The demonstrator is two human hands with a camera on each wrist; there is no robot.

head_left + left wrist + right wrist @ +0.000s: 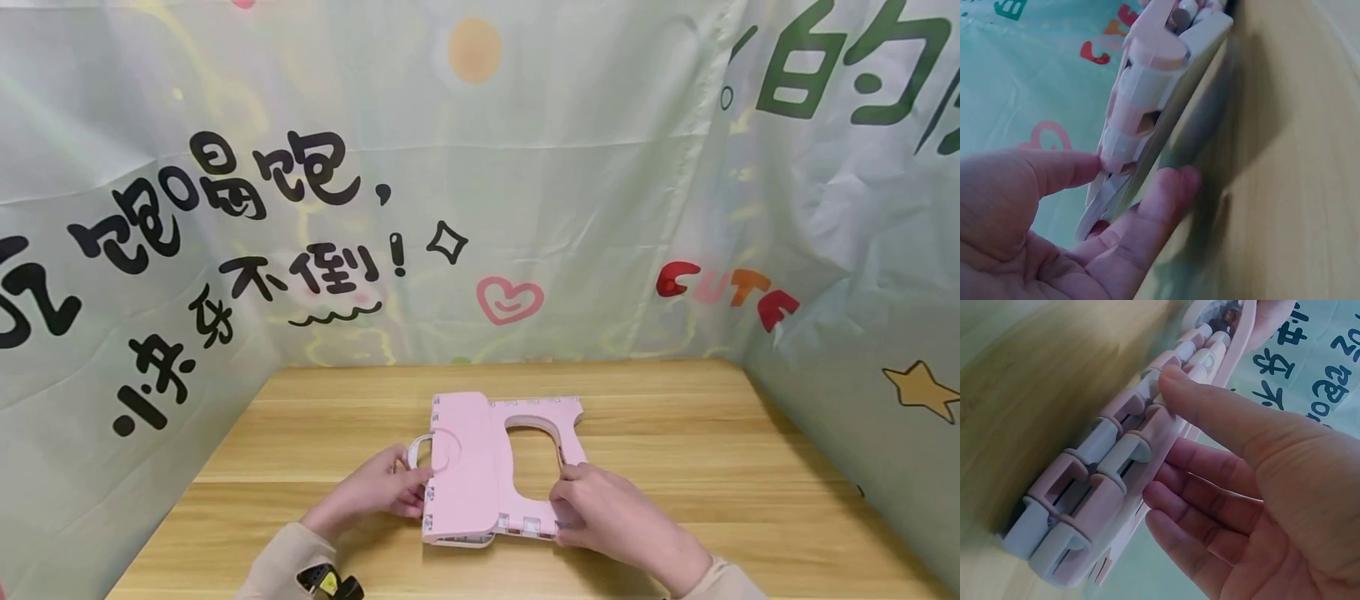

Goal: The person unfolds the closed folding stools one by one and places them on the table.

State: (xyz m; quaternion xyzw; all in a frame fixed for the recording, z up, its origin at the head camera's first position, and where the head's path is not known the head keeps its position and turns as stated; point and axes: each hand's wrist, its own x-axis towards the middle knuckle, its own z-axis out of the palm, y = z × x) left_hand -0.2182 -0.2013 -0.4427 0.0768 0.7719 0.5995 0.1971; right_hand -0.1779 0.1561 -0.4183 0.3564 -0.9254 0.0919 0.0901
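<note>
A pink and white folding step stool (468,467) lies partly folded, its smooth panel on the left and a frame with a large oval opening on the right. My left hand (382,483) pinches its left edge beside a white loop handle (413,451), thumb on one face and fingers on the other. In the left wrist view, hinge knuckles (1147,87) run along that edge. My right hand (607,508) grips the near right corner of the frame. From the right wrist, the thumb (1191,394) presses on a double row of hinges (1104,456), with the fingers against the panel's other side.
The stool is on a wooden table (337,408). Pale green printed cloth (600,208) encloses the back and both sides, meeting the table's far edge. A dark device with a yellow patch (327,581) sits at the left sleeve.
</note>
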